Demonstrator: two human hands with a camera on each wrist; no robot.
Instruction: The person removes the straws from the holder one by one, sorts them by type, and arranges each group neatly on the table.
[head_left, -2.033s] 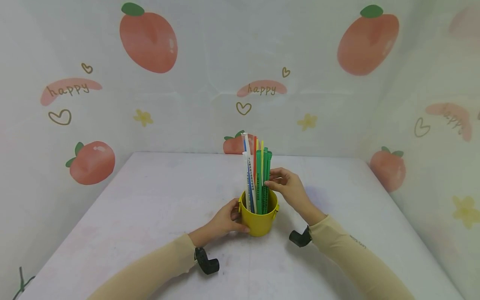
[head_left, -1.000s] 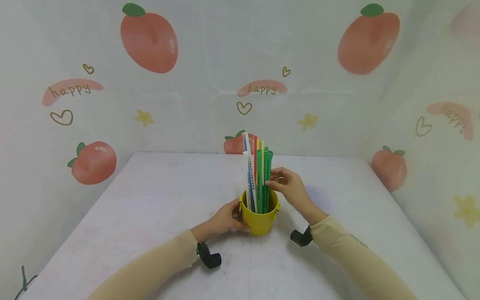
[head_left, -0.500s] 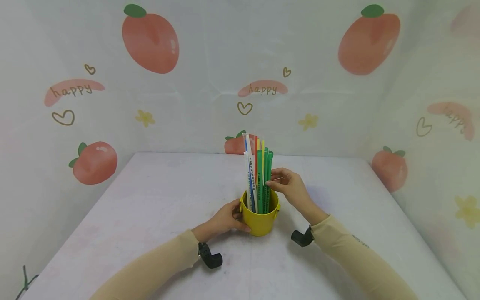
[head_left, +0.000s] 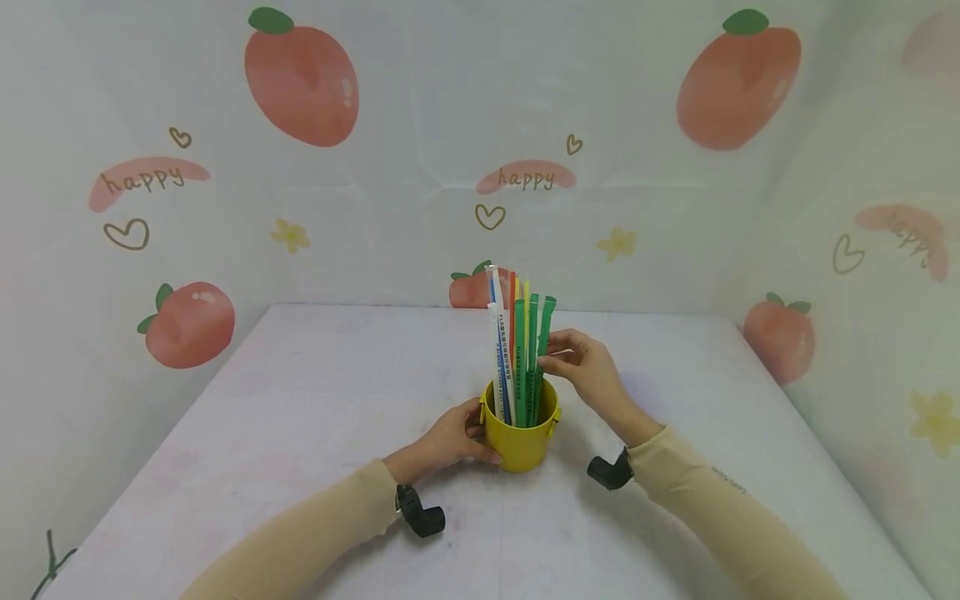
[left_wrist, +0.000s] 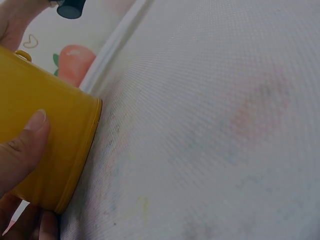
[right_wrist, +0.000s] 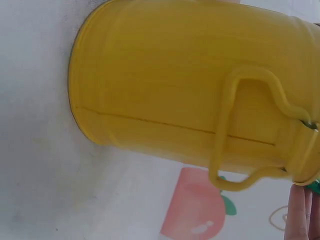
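Observation:
A small yellow metal bucket [head_left: 519,452] stands upright on the table, holding several drinking straws in wrappers. My left hand [head_left: 452,437] grips its left side; the left wrist view has the thumb [left_wrist: 31,142] lying on the bucket wall. On the other side my right hand [head_left: 590,371] pinches a green-wrapped straw [head_left: 548,310], which leans right with its lower end inside the bucket. Other green straws [head_left: 519,354], white-wrapped straws [head_left: 494,337] and a red straw [head_left: 512,292] stand beside it. Only fingertips of the right hand show in the right wrist view.
A white cloth [head_left: 360,367] covers the table, and printed curtains [head_left: 405,100] rise behind and at both sides. The bucket's wire handle [right_wrist: 226,127] hangs down its right side. A thin dark cord [head_left: 52,567] lies at the lower left.
My right hand has risen slightly and moved right, tilting the green-wrapped straw away from the others. The left hand and the bucket have stayed put.

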